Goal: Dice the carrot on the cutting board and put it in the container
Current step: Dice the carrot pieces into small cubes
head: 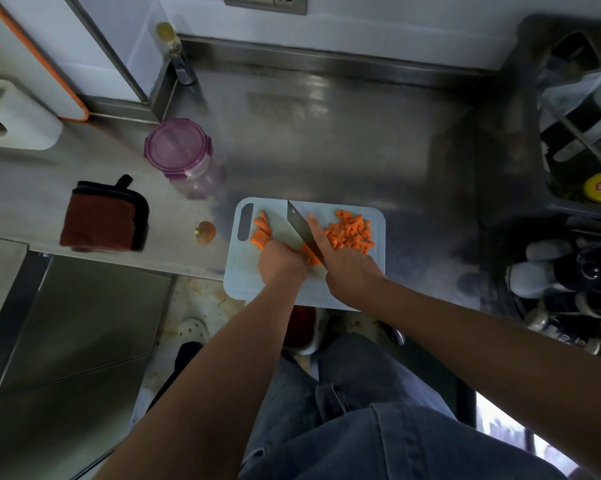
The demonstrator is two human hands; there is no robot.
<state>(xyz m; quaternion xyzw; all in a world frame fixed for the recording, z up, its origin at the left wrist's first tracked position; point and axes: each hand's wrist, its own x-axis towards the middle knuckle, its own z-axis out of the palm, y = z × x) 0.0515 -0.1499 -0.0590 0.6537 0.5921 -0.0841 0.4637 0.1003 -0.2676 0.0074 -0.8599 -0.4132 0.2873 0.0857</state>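
While right hand grips knife, left hand clasps carrot strips — lidded container, folded cloth near board.

Dim, soft focus; glare on steel counter; bowed, blurred edges.

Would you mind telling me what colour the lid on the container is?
The lid is translucent purple, seen best in the head view.

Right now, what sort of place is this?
Probably a kitchen, maybe a commercial one: stainless steel counter, cutting board with diced carrot and a knife, condiment bottles crowded at the right.
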